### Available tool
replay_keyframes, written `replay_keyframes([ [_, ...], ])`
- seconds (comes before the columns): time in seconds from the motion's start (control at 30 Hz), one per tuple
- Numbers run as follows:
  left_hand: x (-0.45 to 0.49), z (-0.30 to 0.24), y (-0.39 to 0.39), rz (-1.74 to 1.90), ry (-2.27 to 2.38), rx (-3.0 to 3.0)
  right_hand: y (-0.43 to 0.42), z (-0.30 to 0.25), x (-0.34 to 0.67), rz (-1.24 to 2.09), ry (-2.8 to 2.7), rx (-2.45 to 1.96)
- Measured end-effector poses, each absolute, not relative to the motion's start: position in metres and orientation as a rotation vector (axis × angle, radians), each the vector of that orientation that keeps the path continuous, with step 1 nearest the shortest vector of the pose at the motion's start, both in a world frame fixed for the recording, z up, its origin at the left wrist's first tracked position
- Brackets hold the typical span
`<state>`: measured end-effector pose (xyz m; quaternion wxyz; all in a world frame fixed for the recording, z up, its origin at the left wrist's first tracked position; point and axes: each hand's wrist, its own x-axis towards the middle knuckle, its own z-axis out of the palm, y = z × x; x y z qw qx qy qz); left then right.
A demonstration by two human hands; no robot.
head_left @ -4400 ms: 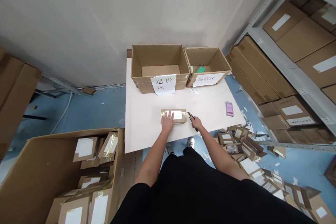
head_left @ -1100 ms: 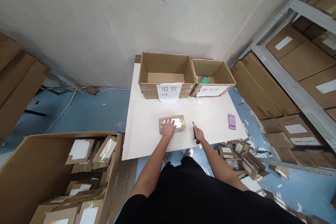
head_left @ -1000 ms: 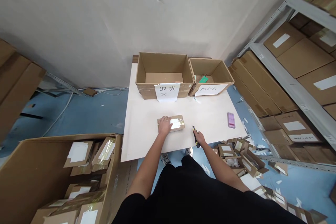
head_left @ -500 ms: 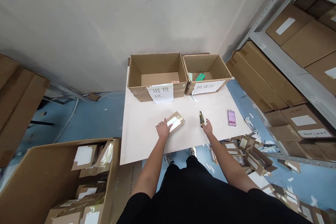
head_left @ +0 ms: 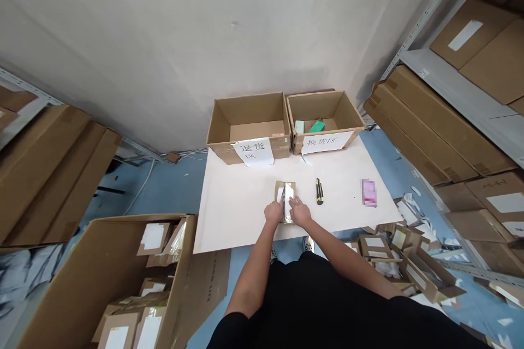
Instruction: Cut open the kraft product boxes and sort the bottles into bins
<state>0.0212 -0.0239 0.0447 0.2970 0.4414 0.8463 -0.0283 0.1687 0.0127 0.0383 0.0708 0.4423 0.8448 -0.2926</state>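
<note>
A small cardboard box (head_left: 289, 191) with a white label lies near the front of the white table, its top split along the middle with a dark gap showing. My left hand (head_left: 273, 212) grips the left side of the box, fingers curled at the gap. On the other side, my right hand (head_left: 300, 211) is closed on the right flap; its fingertips are small and partly hidden. What lies inside the box cannot be made out. To the right, a black and yellow utility knife (head_left: 319, 191) rests on the table, apart from both hands.
Two open cartons with paper signs, a larger one (head_left: 229, 154) and a smaller one (head_left: 297, 147), stand at the table's back. A pink pixelated item (head_left: 369, 193) lies right. A big carton (head_left: 102, 229) of parcels stands left; opened boxes (head_left: 429, 278) litter the floor right, beside shelving.
My right hand has let go of the utility knife and moved left onto the box. The box now stands lengthwise before me, with its top parted. The view has shifted slightly.
</note>
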Motion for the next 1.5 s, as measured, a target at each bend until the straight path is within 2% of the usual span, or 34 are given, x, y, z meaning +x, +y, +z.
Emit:
replay_keyframes([
  [0.33,0.019,0.059,-0.041,0.007,2.223,1.171,0.011,0.019,0.178,-0.934,2.603,1.433],
  [0.67,0.041,0.053,-0.037,0.100,2.408,0.988,0.021,0.011,0.181,-1.149,2.650,1.669],
  [1.03,0.023,0.053,-0.048,0.244,2.412,0.852,0.052,0.009,0.216,-1.579,2.371,1.757],
  [1.13,0.027,0.052,-0.054,0.333,2.522,0.718,0.050,0.000,0.235,-1.496,2.489,1.742],
  [1.23,0.042,0.052,-0.050,0.345,2.634,0.958,0.045,-0.005,0.247,-1.250,2.667,1.639],
  [1.37,0.058,0.052,-0.045,0.196,2.300,1.440,0.046,-0.001,0.246,-0.960,2.819,1.422],
  [1.5,0.064,0.044,-0.058,0.207,2.196,1.431,0.056,0.010,0.227,-0.884,2.952,1.034],
])
